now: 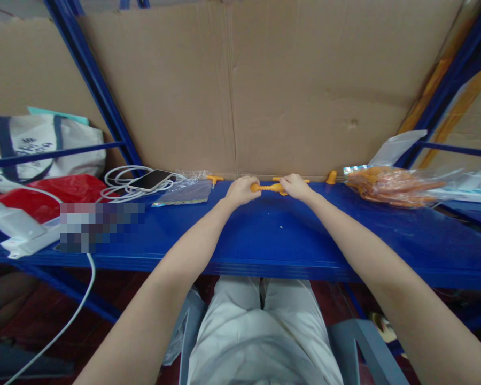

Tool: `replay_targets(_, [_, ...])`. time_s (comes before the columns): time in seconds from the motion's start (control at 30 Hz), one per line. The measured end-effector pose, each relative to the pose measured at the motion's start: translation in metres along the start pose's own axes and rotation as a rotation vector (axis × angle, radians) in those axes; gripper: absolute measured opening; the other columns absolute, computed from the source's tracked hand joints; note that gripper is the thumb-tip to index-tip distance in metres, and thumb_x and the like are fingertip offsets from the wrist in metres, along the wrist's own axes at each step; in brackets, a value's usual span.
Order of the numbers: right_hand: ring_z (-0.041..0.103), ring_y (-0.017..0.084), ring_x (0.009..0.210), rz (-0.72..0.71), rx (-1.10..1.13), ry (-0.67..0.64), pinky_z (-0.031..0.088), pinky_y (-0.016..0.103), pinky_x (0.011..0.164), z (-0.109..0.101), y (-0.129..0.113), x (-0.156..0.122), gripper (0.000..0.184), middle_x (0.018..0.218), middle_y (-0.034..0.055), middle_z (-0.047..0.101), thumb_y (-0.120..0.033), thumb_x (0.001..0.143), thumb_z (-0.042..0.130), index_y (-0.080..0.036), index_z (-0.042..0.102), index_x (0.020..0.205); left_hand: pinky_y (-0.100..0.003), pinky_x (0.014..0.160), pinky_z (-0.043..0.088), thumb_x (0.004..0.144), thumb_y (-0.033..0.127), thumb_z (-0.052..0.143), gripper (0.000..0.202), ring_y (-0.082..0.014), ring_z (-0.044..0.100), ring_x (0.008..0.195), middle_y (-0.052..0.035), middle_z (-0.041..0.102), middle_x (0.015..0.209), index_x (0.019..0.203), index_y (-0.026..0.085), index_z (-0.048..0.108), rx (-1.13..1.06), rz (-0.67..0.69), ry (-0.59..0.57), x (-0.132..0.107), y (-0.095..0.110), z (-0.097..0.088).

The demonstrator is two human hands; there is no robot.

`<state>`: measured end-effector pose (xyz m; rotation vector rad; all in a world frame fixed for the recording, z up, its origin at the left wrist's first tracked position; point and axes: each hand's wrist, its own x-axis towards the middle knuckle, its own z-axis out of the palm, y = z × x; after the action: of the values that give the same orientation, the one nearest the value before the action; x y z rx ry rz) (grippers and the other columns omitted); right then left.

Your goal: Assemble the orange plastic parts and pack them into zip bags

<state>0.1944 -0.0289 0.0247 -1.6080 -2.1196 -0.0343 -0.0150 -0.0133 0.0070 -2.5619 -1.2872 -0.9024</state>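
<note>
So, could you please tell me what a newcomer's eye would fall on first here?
Most likely the orange piece held between the left hand and the right hand, vivid against the blue table. Next might come the red plastic at the left, in front of the white bag, and the clear bag of orange parts at the right.

- One orange cone [331, 177], counter's [280, 246] back edge
- One T-shaped orange piece [215, 178], back edge
- One phone [151, 181], left end
- One canvas bag [78, 141]
- Held orange parts [271, 187]: partly hidden, count unclear
</note>
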Motion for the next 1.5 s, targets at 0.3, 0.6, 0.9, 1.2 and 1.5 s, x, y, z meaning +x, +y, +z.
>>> replay_targets(0.3, [0.070,0.027,0.094,-0.154,-0.272,-0.129,0.046,0.030,0.074,0.002,-0.007,-0.011,0.039,0.099,0.0131,0.076,-0.053,0.092,0.057,-0.017,0.073,0.096,-0.027,0.069,0.046,0.070,0.024,0.067,0.019,-0.0196,0.064,0.079,-0.0037,0.072,0.083,0.087,0.019,0.071,0.014,-0.056,-0.072,0.000,-0.002,-0.001])
replay_targets(0.6, [0.070,0.034,0.105,-0.156,-0.524,-0.099,0.049,0.037,0.085,0.003,-0.026,-0.015,0.028,0.103,0.0241,0.075,-0.019,0.091,0.053,-0.010,0.073,0.108,-0.027,0.065,0.043,0.071,0.021,0.066,0.017,-0.0178,0.061,0.073,-0.0027,0.070,0.078,0.087,0.017,0.071,-0.041,-0.044,-0.073,0.000,0.005,0.000])
replay_targets(0.9, [0.071,0.033,0.099,-0.103,-0.393,-0.153,0.052,0.037,0.084,-0.002,-0.024,-0.013,0.028,0.103,0.0196,0.076,-0.023,0.086,0.056,-0.013,0.078,0.100,-0.029,0.076,0.047,0.074,0.021,0.064,0.021,-0.0201,0.061,0.088,-0.0062,0.066,0.097,0.094,0.019,0.067,0.015,0.052,0.026,-0.001,0.011,-0.004])
replay_targets(1.2, [0.070,0.032,0.105,-0.107,-0.544,-0.072,0.051,0.036,0.084,-0.004,-0.030,-0.018,0.037,0.106,0.0212,0.075,-0.026,0.093,0.046,-0.010,0.072,0.114,-0.026,0.066,0.043,0.070,0.018,0.065,0.015,-0.0166,0.060,0.073,-0.0018,0.067,0.078,0.084,0.017,0.068,-0.108,-0.069,0.012,0.001,0.010,0.003])
replay_targets(1.5, [0.070,0.032,0.105,-0.099,-0.588,-0.106,0.050,0.033,0.083,-0.006,-0.033,-0.019,0.037,0.103,0.0227,0.075,-0.028,0.095,0.045,-0.010,0.074,0.108,-0.027,0.067,0.044,0.069,0.019,0.066,0.015,-0.0162,0.060,0.072,-0.0021,0.069,0.078,0.083,0.017,0.069,-0.131,-0.042,0.015,0.002,0.009,0.006])
